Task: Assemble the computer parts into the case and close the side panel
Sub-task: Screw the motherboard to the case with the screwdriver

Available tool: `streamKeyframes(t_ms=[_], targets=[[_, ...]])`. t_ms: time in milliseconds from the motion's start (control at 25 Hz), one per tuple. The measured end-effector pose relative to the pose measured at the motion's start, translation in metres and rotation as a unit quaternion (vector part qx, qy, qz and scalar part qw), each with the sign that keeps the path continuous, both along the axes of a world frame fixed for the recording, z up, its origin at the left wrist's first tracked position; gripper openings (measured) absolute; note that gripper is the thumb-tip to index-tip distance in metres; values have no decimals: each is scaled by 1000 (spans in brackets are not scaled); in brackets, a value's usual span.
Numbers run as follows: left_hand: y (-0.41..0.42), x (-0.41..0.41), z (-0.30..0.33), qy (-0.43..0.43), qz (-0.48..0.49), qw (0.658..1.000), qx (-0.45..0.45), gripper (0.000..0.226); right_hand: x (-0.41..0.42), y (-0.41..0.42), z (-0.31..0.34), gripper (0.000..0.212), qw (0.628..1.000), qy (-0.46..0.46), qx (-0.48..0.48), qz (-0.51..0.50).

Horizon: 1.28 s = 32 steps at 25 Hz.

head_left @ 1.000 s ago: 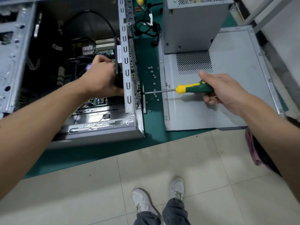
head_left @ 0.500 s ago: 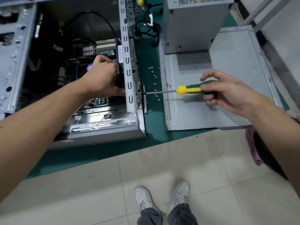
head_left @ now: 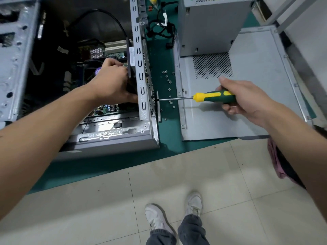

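Note:
An open grey computer case (head_left: 113,138) lies on a green mat, its motherboard showing inside. My left hand (head_left: 113,82) reaches into the case and grips a black part (head_left: 131,85) against the inside of the rear wall (head_left: 139,68). My right hand (head_left: 247,98) grips the green-and-yellow handle of a screwdriver (head_left: 212,97). Its shaft runs level to the left and its tip meets a screw on the outside of the rear wall. The grey side panel (head_left: 256,96) lies flat on the mat to the right, under my right hand.
Several loose screws (head_left: 169,82) lie on the green mat (head_left: 164,131) between case and panel. A grey metal box (head_left: 210,27) stands on the panel's far end, with black cables (head_left: 162,27) beside it. Tiled floor and my shoes are below; a pink cloth (head_left: 276,160) hangs at the right.
My right hand's fingers opened off the handle half a second ago and have closed round it again, a little further back. The left hand and the screwdriver tip have stayed in place.

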State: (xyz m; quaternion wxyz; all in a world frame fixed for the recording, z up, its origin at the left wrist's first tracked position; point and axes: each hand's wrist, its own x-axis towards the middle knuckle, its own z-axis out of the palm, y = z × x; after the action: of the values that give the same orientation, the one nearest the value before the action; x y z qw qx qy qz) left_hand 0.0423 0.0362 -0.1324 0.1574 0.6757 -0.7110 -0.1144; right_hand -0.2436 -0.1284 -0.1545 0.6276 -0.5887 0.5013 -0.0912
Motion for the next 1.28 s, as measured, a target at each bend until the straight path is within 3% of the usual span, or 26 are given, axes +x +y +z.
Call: streamKeyframes(t_ms=[80, 120, 280, 400, 440, 520, 600, 640, 720, 800, 920, 1000, 1080, 1160, 1280], targets=[[0, 1, -1, -7, 9, 1000, 12, 36, -5, -3, 3, 5, 994, -82, 73, -7], [-1, 2, -2, -13, 14, 1000, 21, 39, -6, -2, 6, 7, 992, -98, 78, 0], [-1, 7, -7, -28, 28, 998, 40, 58, 0, 1, 2, 29, 998, 46, -29, 39], [0, 3, -2, -15, 13, 1000, 22, 38, -6, -2, 1, 3, 998, -46, 44, 21], [0, 2, -2, -10, 10, 1000, 16, 34, -9, -3, 2, 9, 995, -78, 56, 11], [0, 2, -2, -6, 7, 1000, 6, 33, -8, -2, 2, 9, 998, -49, 16, 26], [0, 2, -3, -9, -5, 1000, -8, 34, -5, 1, -3, 28, 998, 28, -29, 47], [-1, 2, -3, -12, -15, 1000, -13, 35, -5, 2, -5, 28, 998, 38, -26, 43], [0, 2, -2, -18, -19, 1000, -16, 34, -7, 3, -8, 5, 999, -27, 21, 11], [-1, 0, -1, -13, -16, 1000, -21, 27, -11, 3, -7, 13, 993, -108, 39, -16], [0, -2, 1, -7, -12, 1000, -21, 18, -6, 5, -7, 23, 999, -27, -44, 5], [-1, -2, 1, -6, -9, 1000, -22, 18, -4, 7, -9, 30, 999, 23, -43, 21], [-1, 0, 1, 0, -7, 1000, -18, 18, -7, 4, -10, 13, 999, -37, 24, 4], [-1, 0, 0, 3, -7, 1000, -22, 18, -9, 2, -8, 11, 993, -100, 56, -14], [-1, 0, 0, 9, -5, 1000, -8, 18, -5, 3, -12, 28, 1000, 4, -23, 21]])
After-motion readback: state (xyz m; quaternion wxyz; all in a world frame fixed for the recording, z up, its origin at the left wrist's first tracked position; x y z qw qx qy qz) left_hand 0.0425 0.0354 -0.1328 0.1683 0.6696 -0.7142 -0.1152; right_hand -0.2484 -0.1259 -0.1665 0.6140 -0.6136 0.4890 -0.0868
